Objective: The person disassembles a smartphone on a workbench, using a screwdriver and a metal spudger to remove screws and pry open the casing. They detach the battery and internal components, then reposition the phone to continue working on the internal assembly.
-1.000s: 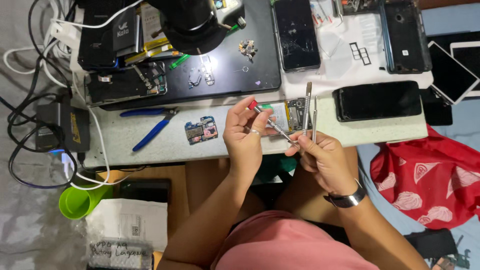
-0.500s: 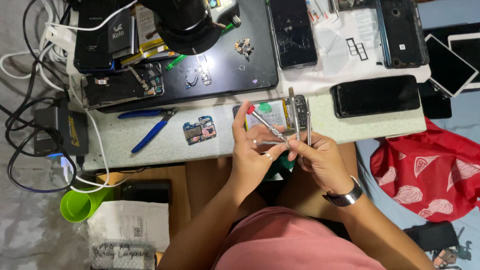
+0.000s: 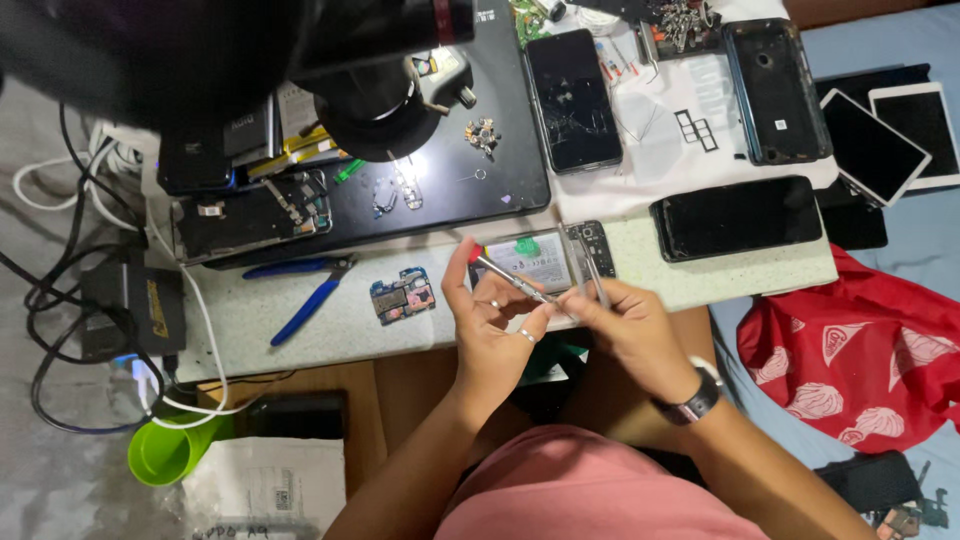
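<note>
I am pinching a small screwdriver (image 3: 512, 280) between the thumb and fingertips of my left hand (image 3: 497, 325), its red cap pointing up and to the left by my thumb and its metal shaft running down to the right, toward my other hand. My right hand (image 3: 630, 330) is curled with its fingertips pressed together around a pair of metal tweezers (image 3: 590, 268), whose two thin legs are rising upward from my fingers. Both tools are meeting just above the near edge of the pale worktop (image 3: 720, 280). Directly behind them, an opened phone (image 3: 545, 255) with a silver battery and a green tab is lying flat on the worktop, touching neither hand as far as I can tell. Just left of my left hand, a small blue circuit board (image 3: 402, 296) is lying, and further left are blue-handled pliers (image 3: 305, 300). To the right of the opened phone a dark phone (image 3: 738, 215) is lying face up. Beyond, a black mat (image 3: 480, 170) is carrying small parts under a microscope (image 3: 375, 100). A red cloth (image 3: 860, 360) is lying at my right.
</note>
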